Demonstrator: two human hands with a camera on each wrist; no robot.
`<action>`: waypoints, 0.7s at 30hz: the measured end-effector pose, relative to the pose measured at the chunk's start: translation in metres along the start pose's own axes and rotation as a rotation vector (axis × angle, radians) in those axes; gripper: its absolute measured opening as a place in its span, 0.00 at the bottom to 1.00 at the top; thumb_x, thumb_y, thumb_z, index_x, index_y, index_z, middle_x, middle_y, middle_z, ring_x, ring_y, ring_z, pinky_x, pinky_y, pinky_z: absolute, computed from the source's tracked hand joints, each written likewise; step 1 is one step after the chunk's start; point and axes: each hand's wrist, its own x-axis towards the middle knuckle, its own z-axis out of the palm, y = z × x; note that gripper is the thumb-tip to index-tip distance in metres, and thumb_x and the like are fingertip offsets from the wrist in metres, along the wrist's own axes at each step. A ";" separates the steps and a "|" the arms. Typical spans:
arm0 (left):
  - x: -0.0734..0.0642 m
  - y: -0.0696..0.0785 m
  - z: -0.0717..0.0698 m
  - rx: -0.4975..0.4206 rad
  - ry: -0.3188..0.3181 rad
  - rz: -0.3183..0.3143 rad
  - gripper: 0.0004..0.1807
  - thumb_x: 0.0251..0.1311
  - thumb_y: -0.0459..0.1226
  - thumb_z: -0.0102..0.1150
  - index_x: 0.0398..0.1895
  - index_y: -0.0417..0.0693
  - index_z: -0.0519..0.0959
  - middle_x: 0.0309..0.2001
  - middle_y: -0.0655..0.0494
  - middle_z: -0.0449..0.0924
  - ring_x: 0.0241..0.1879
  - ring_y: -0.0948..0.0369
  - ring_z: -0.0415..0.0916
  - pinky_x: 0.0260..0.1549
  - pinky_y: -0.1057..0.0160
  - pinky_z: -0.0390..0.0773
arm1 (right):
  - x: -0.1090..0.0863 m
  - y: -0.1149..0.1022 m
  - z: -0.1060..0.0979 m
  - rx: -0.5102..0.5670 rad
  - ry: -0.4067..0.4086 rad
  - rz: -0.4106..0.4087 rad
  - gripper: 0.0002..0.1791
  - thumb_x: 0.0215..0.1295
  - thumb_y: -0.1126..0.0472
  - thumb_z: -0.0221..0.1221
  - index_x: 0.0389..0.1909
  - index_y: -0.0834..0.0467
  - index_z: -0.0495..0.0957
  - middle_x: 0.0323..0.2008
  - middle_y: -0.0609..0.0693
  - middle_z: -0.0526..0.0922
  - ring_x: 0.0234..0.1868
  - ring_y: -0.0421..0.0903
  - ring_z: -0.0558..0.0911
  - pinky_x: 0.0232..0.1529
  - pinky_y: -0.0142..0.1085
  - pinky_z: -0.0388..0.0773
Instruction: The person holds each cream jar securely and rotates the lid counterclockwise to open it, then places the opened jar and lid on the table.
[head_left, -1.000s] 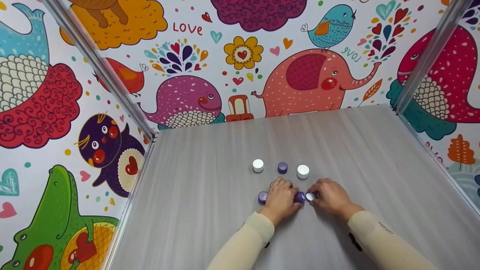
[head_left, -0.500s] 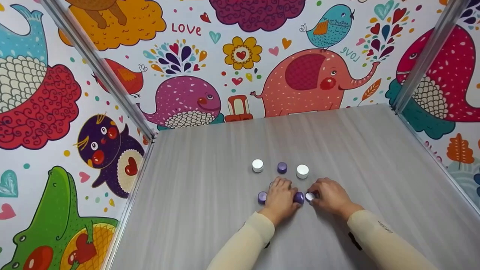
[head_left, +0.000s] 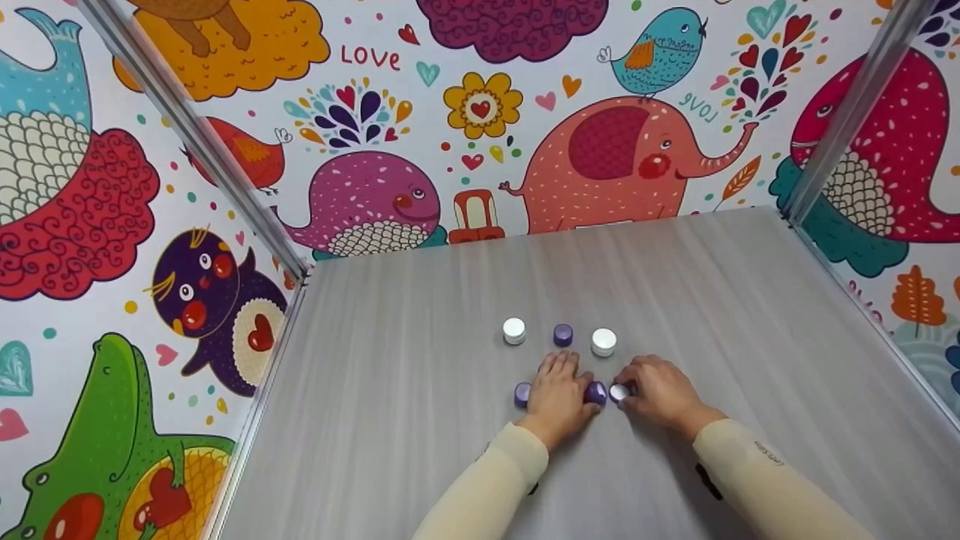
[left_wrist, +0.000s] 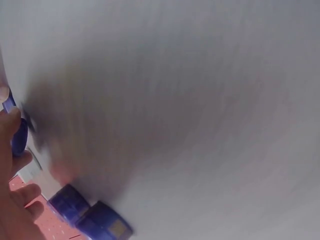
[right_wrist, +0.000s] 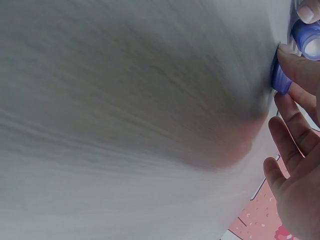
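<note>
In the head view my left hand (head_left: pixel 559 397) holds a small purple jar (head_left: pixel 595 393) on its side near the thumb. In the right wrist view this jar (right_wrist: pixel 307 40) has a pale round face, with a thumb at its edge. Close to its right, my right hand (head_left: pixel 660 394) pinches a round cap (head_left: pixel 619 392), pale-faced with a purple rim. The right wrist view shows this purple cap (right_wrist: pixel 281 77) between thumb and finger, close over the table. Another purple jar (head_left: pixel 523 394) stands just left of my left hand, partly covered by it.
Behind the hands stand a white jar (head_left: pixel 514 331), a purple jar (head_left: pixel 562 335) and a second white jar (head_left: pixel 604 342) in a row. The grey wood-grain table (head_left: pixel 390 360) ends at patterned walls with metal corner posts.
The left fingers reach slightly farther forward over the table. Both hands keep hold of their purple pieces in nearly the same place, and the right hand has barely moved.
</note>
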 end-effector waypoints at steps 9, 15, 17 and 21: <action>0.001 -0.001 0.000 -0.007 -0.050 -0.028 0.33 0.62 0.66 0.51 0.66 0.66 0.76 0.75 0.52 0.58 0.76 0.55 0.48 0.71 0.56 0.45 | -0.001 -0.001 -0.002 0.009 -0.006 0.007 0.15 0.40 0.64 0.77 0.33 0.58 0.87 0.31 0.44 0.80 0.37 0.48 0.78 0.43 0.49 0.76; 0.000 -0.001 0.000 -0.008 -0.057 -0.033 0.32 0.62 0.66 0.51 0.66 0.67 0.76 0.76 0.52 0.57 0.76 0.55 0.47 0.71 0.55 0.45 | 0.000 0.000 -0.001 0.006 -0.002 -0.005 0.15 0.40 0.64 0.77 0.33 0.58 0.86 0.31 0.45 0.80 0.37 0.49 0.79 0.42 0.48 0.76; 0.001 0.000 0.001 -0.008 -0.059 -0.034 0.32 0.61 0.66 0.51 0.66 0.67 0.76 0.76 0.52 0.57 0.76 0.55 0.47 0.71 0.55 0.45 | 0.000 0.001 0.000 0.004 0.002 -0.008 0.15 0.40 0.64 0.77 0.33 0.58 0.86 0.31 0.45 0.80 0.36 0.49 0.79 0.42 0.48 0.76; 0.001 0.001 0.001 -0.004 -0.065 -0.037 0.32 0.62 0.66 0.51 0.66 0.67 0.76 0.76 0.53 0.56 0.76 0.55 0.46 0.71 0.55 0.46 | 0.000 0.001 0.001 0.005 0.010 -0.009 0.16 0.40 0.64 0.77 0.33 0.58 0.86 0.31 0.45 0.80 0.36 0.49 0.79 0.42 0.48 0.76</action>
